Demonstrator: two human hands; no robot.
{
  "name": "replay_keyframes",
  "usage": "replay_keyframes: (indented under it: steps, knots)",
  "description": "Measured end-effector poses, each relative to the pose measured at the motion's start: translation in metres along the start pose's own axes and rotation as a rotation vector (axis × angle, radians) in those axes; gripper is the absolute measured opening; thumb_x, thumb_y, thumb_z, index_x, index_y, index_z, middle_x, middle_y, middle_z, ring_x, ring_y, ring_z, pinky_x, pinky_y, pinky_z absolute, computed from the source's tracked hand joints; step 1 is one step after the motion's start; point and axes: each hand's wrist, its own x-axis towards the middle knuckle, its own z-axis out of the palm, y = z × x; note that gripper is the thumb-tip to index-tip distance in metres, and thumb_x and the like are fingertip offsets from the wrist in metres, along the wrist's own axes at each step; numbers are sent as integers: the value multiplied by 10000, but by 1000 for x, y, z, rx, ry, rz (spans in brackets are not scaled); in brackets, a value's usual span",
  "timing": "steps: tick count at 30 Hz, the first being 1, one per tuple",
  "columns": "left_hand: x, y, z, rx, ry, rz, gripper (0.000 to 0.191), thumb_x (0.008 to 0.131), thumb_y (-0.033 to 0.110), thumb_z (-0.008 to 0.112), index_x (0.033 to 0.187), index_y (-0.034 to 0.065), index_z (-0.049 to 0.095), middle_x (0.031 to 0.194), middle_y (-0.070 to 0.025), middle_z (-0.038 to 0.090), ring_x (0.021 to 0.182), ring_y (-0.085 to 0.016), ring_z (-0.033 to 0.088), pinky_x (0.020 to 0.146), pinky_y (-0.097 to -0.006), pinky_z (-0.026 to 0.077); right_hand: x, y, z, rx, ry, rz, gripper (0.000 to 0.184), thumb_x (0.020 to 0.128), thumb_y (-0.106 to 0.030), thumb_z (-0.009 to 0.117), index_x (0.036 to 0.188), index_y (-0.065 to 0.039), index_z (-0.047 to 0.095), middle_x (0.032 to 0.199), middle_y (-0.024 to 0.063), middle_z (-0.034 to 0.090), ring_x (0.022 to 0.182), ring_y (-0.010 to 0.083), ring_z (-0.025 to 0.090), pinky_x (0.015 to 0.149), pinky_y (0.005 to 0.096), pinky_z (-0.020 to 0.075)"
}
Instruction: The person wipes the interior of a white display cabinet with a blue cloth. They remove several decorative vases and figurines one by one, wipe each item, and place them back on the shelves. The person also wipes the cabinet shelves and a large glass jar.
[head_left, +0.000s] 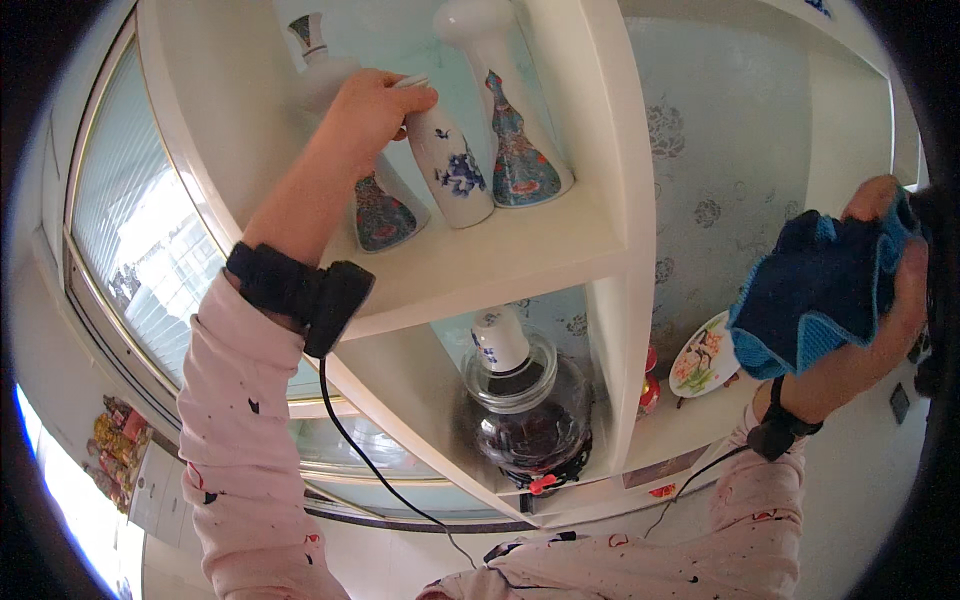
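Observation:
My left hand (379, 109) grips the upper end of a white porcelain bottle (454, 176) with blue floral decoration, whose base is at the upper shelf. Tall white vases with colourful peacock-like patterns stand on both sides, one vase (386, 214) partly behind my forearm and another vase (525, 161) to the right. At the right, away from the shelf's vases, my right hand (889, 262) holds a crumpled dark blue cloth (817, 277) with lighter blue edging. The cloth hides part of its fingers.
Below, a large glass jar (532, 427) with a red tap stands in a compartment, a white cup (499, 341) upside down on its top. A decorated oval plate (701, 356) leans in the right compartment beside a red ornament (649, 386). White upright dividers (630, 112) separate the compartments. Cables hang from both wrists.

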Motion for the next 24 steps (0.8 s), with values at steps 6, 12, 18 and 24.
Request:
replay_keyframes:
  steps: [6,12,18,24]
  knots:
    - [16,8,-2,159,-70,-68,416,872,242,666,1171,-44,632,1008,-124,674,886,-203,619,836,-345,506,-18,46,-18,265,173,229,653,909,-550,508,1335,-58,452,1268,179,565,1143,244,602,1009,353,474]
    - [23,9,-9,154,-103,-105,432,857,116,627,1261,-32,591,1167,-165,641,1033,-267,640,940,-372,529,-6,72,-44,174,-100,56,409,939,-437,476,1112,-69,431,994,104,478,925,208,514,822,333,478]
    - [28,3,-13,243,-130,-14,498,776,-23,544,1268,28,610,1223,-152,621,1074,-264,627,968,-367,516,11,53,-27,371,-303,-27,325,958,-368,460,1055,-60,425,965,105,454,880,192,471,777,283,439]
    - [31,-2,-5,201,-120,49,504,751,-52,525,1237,37,624,1208,-116,635,1094,-240,616,964,-365,517,3,35,5,493,53,167,337,891,-387,439,879,-51,429,821,87,395,692,176,345,650,282,317]
